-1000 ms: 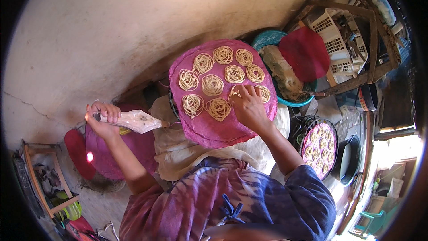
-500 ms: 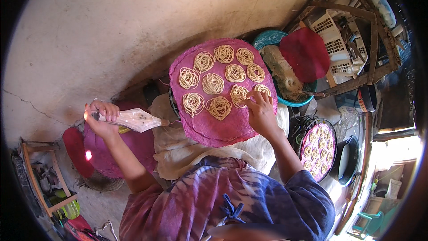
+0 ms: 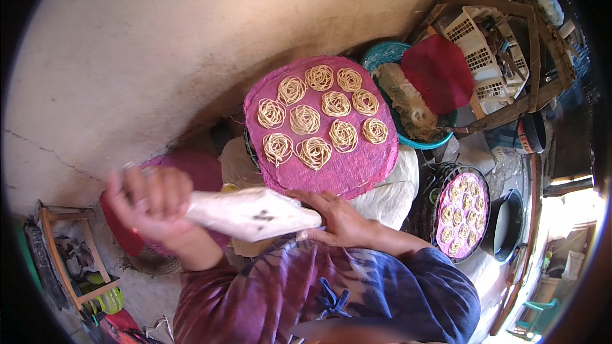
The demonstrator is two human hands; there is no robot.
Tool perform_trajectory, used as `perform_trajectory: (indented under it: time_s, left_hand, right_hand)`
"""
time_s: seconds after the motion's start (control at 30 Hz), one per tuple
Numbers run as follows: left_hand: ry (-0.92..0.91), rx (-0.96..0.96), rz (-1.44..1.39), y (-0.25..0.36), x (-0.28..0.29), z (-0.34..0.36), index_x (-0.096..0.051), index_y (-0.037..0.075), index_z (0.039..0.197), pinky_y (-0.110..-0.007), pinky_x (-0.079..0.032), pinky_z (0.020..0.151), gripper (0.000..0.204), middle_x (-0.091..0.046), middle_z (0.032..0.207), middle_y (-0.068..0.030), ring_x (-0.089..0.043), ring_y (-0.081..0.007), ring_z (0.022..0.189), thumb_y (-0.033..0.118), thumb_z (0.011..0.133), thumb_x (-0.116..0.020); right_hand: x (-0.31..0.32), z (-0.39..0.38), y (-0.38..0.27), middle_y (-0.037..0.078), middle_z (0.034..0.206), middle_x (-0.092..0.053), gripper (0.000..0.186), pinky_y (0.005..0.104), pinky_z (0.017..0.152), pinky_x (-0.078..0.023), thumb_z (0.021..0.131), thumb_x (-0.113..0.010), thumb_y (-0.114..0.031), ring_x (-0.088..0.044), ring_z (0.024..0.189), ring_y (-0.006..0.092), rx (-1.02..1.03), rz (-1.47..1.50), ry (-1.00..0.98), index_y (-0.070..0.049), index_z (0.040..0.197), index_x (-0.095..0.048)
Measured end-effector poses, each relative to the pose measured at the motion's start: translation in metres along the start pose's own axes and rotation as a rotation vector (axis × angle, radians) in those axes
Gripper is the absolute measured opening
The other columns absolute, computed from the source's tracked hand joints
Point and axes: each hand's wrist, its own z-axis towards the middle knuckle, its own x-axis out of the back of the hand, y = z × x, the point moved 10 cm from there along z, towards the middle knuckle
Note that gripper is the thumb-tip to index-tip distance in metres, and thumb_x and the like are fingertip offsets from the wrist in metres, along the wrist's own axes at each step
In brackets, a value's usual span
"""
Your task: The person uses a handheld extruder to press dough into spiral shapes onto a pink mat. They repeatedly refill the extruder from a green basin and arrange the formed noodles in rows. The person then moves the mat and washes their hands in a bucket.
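Note:
A whitish piping bag (image 3: 255, 212) lies level across the front of my body. Its twisted back end is in my left hand (image 3: 153, 197), which is closed around it and blurred by motion. My right hand (image 3: 338, 220) has its fingers curled about the bag's tip, hiding the nozzle. Just beyond stands a rounded support covered with pink cloth (image 3: 338, 175). Several coiled nests of pale dough strands (image 3: 305, 119) sit on it, spread over its far and middle parts. The cloth's near strip is bare.
At the right, a teal basin (image 3: 426, 144) holds a dough-like mass, partly covered by a dark red cloth (image 3: 437, 75). Another pink-covered round (image 3: 460, 215) bears several nests beside a dark tub (image 3: 508, 226). A wooden frame (image 3: 542, 99) and the wall (image 3: 159, 44) bound the space.
My right hand has left a nest on the pink cloth and come back to the piping bag's tip. My left hand has brought the bag nearer and to the right.

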Motion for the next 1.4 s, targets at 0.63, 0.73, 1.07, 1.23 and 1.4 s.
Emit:
perform_trajectory:
  time_s: [0.63,0.73,1.07,1.23,1.4]
  left_hand:
    - [-0.144,1.293,-0.656,-0.220,-0.022,-0.149,-0.055,-0.005,0.128,-0.035,-0.049,0.095,0.040,-0.056,0.131,-0.0200,-0.061,-0.0286,0.109,0.022,0.098,-0.053]
    - [-0.229,1.466,-0.979,-0.247,-0.040,-0.148,-0.058,-0.004,0.120,-0.035,-0.048,0.085,0.036,-0.057,0.116,-0.0167,-0.060,-0.0262,0.095,0.024,0.097,-0.053]
    - [-1.131,0.609,0.679,-0.289,-0.094,-0.021,-0.061,0.008,0.106,-0.033,-0.052,0.072,0.023,-0.065,0.095,-0.0074,-0.064,-0.0183,0.084,0.024,0.090,-0.064]
    - [-1.437,0.374,1.469,-0.275,-0.134,0.017,-0.067,0.009,0.105,-0.042,-0.050,0.084,0.023,-0.070,0.104,-0.0090,-0.066,-0.0278,0.096,0.022,0.086,-0.068]
    - [-0.779,0.136,1.654,-0.225,-0.107,0.089,-0.067,0.011,0.098,-0.041,-0.052,0.069,0.015,-0.069,0.084,-0.0088,-0.067,-0.0281,0.079,0.020,0.087,-0.066]
  right_hand:
    - [0.079,-0.024,0.016,0.015,0.053,-0.051,0.040,0.0403,0.048,-0.040,0.093,-0.063,-0.044,-0.053,0.046,0.0249,0.138,0.081,-0.026,-0.005,0.089,-0.069]
    - [0.112,0.003,0.072,0.008,0.056,-0.049,0.056,0.0349,0.055,-0.040,0.102,-0.042,-0.042,-0.049,0.055,0.0163,-0.211,0.095,0.141,0.000,0.072,-0.062]
    - [0.137,-0.010,-0.166,0.019,0.114,-0.060,0.055,0.0458,0.059,-0.053,0.090,-0.060,-0.012,-0.066,0.079,0.0373,0.911,-0.373,0.047,-0.008,0.139,-0.036]
    - [0.253,-0.001,-0.097,0.014,0.095,-0.057,0.028,0.0313,0.059,-0.047,0.094,-0.054,-0.007,-0.057,0.065,0.0213,0.347,-0.060,0.642,-0.006,0.119,-0.041]
    - [0.370,-0.112,0.011,-0.005,0.064,-0.043,0.018,0.0201,0.036,-0.032,0.100,-0.050,-0.016,-0.040,0.044,0.0046,0.285,0.615,1.224,-0.014,0.118,-0.048]
